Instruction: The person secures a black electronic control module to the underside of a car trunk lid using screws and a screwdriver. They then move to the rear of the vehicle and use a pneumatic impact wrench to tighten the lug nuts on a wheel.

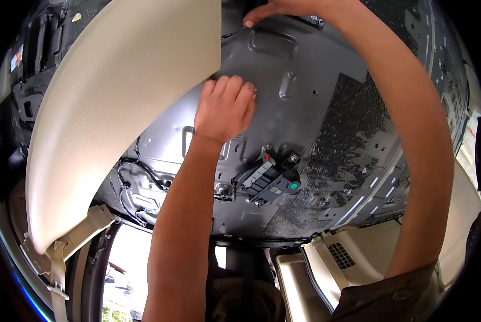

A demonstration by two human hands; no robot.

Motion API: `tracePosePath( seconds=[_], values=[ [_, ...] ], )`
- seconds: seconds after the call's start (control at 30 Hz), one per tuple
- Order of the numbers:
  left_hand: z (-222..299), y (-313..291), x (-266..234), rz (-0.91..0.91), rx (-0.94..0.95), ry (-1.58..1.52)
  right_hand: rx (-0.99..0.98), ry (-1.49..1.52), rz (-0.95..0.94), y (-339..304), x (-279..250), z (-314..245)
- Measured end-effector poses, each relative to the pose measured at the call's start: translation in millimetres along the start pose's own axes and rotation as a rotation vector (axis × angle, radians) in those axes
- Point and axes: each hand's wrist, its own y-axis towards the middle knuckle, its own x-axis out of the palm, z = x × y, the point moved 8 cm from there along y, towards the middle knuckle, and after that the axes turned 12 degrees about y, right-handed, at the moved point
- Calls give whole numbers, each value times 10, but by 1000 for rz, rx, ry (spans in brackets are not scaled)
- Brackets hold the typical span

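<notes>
A large beige panel (106,91) with a leather-like grain slants across the left side, over a grey metal surface (272,118). Beside the panel's lower right corner is my left hand (224,107), its fingers curled closed. What those fingers hold is hidden under the hand. My right hand (283,9) reaches round to the top edge, partly cut off by the frame. Its thumb presses at the end of a thin dark wire (233,35) that comes out beside the panel's edge; the other fingers barely show.
A black module (272,180) with a green dot is mounted on the metal below my left hand. Dark cables (144,172) run near the panel. Rough black matting (342,134) covers the right. A beige belt strap (58,273) hangs lower left; beige trim with a vent (341,255) lies lower right.
</notes>
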Motion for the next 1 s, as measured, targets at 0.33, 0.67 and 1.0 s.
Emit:
tracePosePath(
  seconds=[0.33, 0.67, 1.0],
  values=[
    [6, 51, 12, 29, 4, -85, -13, -46, -2, -3, -15, 10],
    [-37, -16, -11, 50, 7, -39, 577, 480, 885, -1956, 581, -625],
    [21, -29, -14, 105, 56, 61, 842, 546, 832, -2653, 1960, -1661]
  ],
)
